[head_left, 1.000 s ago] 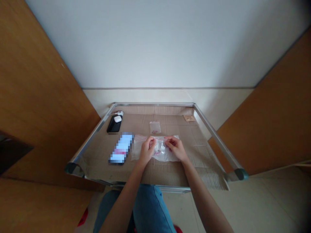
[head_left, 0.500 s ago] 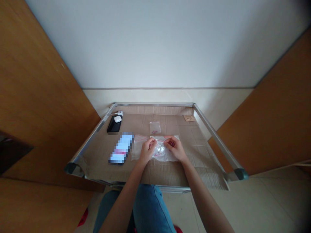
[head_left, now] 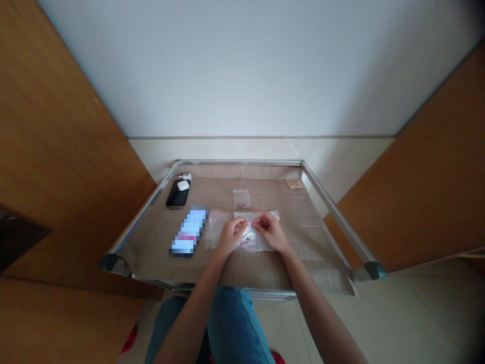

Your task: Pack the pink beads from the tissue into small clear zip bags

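Note:
My left hand (head_left: 229, 236) and my right hand (head_left: 273, 233) pinch the top edge of a clear zip bag (head_left: 261, 245), their fingertips close together. The bag lies mostly flat on cardboard, with a shiny patch and some pinkish marks in its middle. Dark red spots show among my right fingers; what they are I cannot make out. Under and beside my left hand lies another clear plastic bag (head_left: 215, 230) with a pink line along its top. Just beyond my hands rests a small zip bag (head_left: 241, 196) with tiny reddish bits at its bottom.
Cardboard (head_left: 310, 242) lines a tabletop edged by a metal frame (head_left: 333, 212). On the left lie a lit phone (head_left: 189, 231), a black phone-like slab (head_left: 175, 196), a white earbud case (head_left: 183, 185) and a white plug (head_left: 185, 176). A brown card (head_left: 294, 184) sits far right.
My fingertips have come closer together along the bag's top edge. My left fingers have shifted slightly right, and the plastic between my hands has creased differently.

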Demonstrator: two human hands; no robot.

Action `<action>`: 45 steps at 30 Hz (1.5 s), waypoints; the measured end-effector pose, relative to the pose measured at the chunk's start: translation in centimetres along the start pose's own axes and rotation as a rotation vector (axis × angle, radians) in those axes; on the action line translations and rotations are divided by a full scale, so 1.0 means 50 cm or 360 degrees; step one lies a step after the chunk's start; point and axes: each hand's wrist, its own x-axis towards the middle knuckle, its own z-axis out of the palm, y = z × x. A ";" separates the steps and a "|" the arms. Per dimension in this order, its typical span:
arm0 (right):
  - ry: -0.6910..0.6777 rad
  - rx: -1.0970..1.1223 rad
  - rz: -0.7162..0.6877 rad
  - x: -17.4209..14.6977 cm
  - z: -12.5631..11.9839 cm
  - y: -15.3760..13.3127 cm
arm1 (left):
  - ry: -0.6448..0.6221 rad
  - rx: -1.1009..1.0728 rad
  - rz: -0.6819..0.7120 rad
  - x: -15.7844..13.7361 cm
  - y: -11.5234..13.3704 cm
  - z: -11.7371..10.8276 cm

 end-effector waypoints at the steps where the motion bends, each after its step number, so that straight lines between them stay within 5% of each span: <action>1: -0.0018 0.0000 -0.0005 0.000 0.000 0.001 | -0.0028 0.0025 0.0013 0.000 0.000 0.001; 10: -0.0032 -0.0148 -0.0010 0.001 0.005 0.014 | -0.0117 0.0085 0.0085 0.001 -0.006 0.006; 20: -0.0007 -0.0130 0.0022 0.001 -0.001 0.002 | 0.0018 0.0058 0.0031 0.000 -0.008 0.006; 34: -0.0015 -0.0216 -0.0013 -0.001 0.007 0.018 | -0.0173 -0.0059 0.0056 0.001 -0.006 0.003; 45: 0.0065 -0.0150 0.0057 -0.001 0.001 0.012 | -0.0046 -0.0050 0.0004 0.004 -0.008 0.000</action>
